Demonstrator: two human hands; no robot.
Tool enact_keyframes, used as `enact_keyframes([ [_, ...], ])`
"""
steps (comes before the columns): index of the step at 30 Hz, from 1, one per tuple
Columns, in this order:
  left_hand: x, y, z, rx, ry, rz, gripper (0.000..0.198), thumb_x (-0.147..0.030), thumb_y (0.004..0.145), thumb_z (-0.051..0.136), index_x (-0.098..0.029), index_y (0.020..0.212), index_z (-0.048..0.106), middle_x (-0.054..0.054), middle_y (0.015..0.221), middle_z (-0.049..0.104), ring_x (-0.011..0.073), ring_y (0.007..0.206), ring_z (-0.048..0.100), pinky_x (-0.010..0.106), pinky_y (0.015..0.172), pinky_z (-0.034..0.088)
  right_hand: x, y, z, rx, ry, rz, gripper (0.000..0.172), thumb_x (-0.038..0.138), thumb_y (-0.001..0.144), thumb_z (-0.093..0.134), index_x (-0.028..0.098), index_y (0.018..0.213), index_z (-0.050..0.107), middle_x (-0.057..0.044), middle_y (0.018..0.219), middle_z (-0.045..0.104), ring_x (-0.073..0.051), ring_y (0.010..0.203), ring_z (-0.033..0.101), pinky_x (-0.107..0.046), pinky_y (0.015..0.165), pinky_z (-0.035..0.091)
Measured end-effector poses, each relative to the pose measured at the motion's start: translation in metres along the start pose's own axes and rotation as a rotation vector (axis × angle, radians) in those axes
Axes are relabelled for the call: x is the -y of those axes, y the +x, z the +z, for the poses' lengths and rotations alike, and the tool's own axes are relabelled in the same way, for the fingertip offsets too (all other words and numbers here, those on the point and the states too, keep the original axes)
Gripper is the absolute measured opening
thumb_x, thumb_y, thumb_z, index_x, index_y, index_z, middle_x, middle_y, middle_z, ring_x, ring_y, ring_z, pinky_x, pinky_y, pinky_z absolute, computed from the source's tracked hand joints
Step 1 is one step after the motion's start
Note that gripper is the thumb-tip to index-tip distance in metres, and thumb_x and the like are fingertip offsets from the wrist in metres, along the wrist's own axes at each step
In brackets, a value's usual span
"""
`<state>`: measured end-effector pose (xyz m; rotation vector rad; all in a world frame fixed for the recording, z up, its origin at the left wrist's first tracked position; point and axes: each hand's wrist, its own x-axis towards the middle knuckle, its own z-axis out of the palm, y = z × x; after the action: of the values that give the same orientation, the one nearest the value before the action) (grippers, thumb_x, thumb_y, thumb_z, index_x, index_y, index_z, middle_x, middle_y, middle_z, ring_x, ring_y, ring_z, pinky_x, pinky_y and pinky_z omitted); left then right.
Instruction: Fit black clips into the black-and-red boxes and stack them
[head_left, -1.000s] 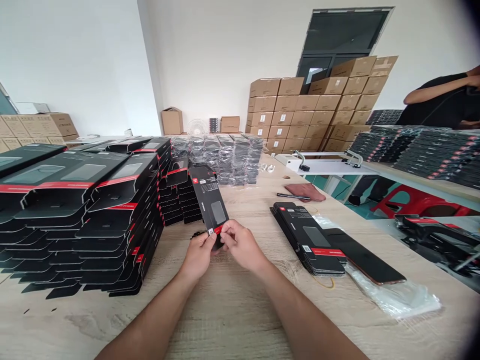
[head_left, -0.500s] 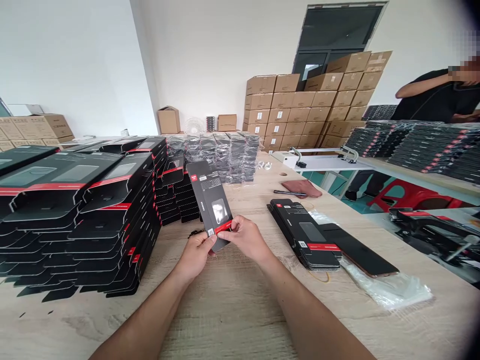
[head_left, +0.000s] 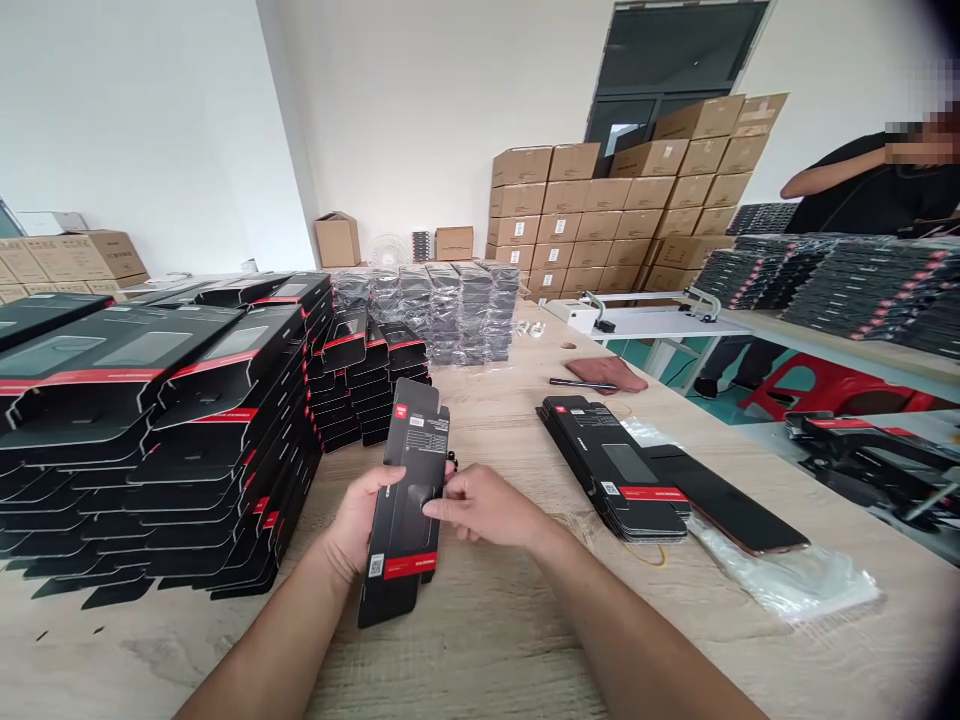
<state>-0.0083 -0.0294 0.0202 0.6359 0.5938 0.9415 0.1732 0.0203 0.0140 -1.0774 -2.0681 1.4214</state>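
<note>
Both my hands hold a long black card phone-case package [head_left: 401,500] upright over the wooden table [head_left: 495,620]. My left hand [head_left: 361,522] grips its left edge, and my right hand [head_left: 480,506] has its fingers across the middle. A red band and a barcode label mark the package's near end. To the right lies a stack of matching packages [head_left: 611,470], next to a black smartphone [head_left: 727,510] on a clear plastic bag [head_left: 780,585]. Large stacks of black packages [head_left: 157,430] stand left of my hands.
Shrink-wrapped stacks [head_left: 457,312] stand at the table's far end, with a pen [head_left: 581,382] and brown cloth [head_left: 607,375] nearer. A white bench fixture [head_left: 637,320] is beyond them. Cardboard cartons [head_left: 600,215] are piled behind. A co-worker [head_left: 862,190] stands at the right, behind more stacked packages [head_left: 847,285].
The package has turned more upright and dropped toward me, its red band now at the near end. My hands sit around its middle, and the stack behind it shows.
</note>
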Motion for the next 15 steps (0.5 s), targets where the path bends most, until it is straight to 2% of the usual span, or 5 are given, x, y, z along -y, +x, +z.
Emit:
enact_keyframes([
  [2,0.002,0.001,0.002,-0.042,-0.004,-0.034,0.054,-0.047,0.074,0.056,-0.009,0.112,0.064,0.017,0.102,0.070,0.0315,0.096,0.065,0.041,0.080,0.050,0.005,-0.001,-0.005,-0.260,-0.023,-0.085,0.032,0.044,0.072,0.068,0.017,0.060,0.054,0.002,0.055,0.054,-0.011,0.051,0.051,-0.023,0.049,0.038],
  [4,0.006,0.002,0.004,-0.053,0.019,-0.035,0.053,-0.050,0.077,0.056,-0.011,0.113,0.063,0.017,0.106,0.069,0.0309,0.099,0.064,0.040,0.077,0.052,0.012,-0.003,-0.011,-0.437,0.052,-0.195,0.022,0.039,0.073,0.068,0.020,0.078,0.059,0.003,0.063,0.056,-0.012,0.058,0.052,-0.023,0.054,0.040],
  [7,0.012,0.004,0.007,-0.028,0.056,-0.031,0.054,-0.054,0.078,0.056,-0.014,0.113,0.062,0.017,0.114,0.066,0.0297,0.103,0.062,0.037,0.072,0.053,0.020,-0.006,-0.017,-0.352,0.231,-0.263,0.036,0.036,0.076,0.066,0.025,0.108,0.055,0.001,0.083,0.059,-0.011,0.063,0.052,-0.024,0.057,0.042],
  [10,0.014,0.002,0.006,0.005,0.081,-0.043,0.054,-0.055,0.077,0.059,-0.013,0.111,0.063,0.017,0.117,0.064,0.0289,0.105,0.061,0.035,0.076,0.053,0.020,-0.009,-0.024,-0.233,0.388,-0.251,0.034,0.039,0.077,0.065,0.025,0.107,0.056,0.000,0.090,0.056,-0.007,0.052,0.043,-0.021,0.047,0.034],
  [15,0.015,0.000,0.003,0.181,0.007,-0.042,0.068,-0.060,0.075,0.058,-0.010,0.121,0.059,0.019,0.127,0.058,0.0319,0.116,0.054,0.040,0.089,0.048,0.011,-0.009,-0.042,-0.229,0.676,-0.239,0.032,0.039,0.077,0.066,0.025,0.104,0.058,0.001,0.083,0.059,-0.005,0.045,0.032,-0.021,0.041,0.021],
])
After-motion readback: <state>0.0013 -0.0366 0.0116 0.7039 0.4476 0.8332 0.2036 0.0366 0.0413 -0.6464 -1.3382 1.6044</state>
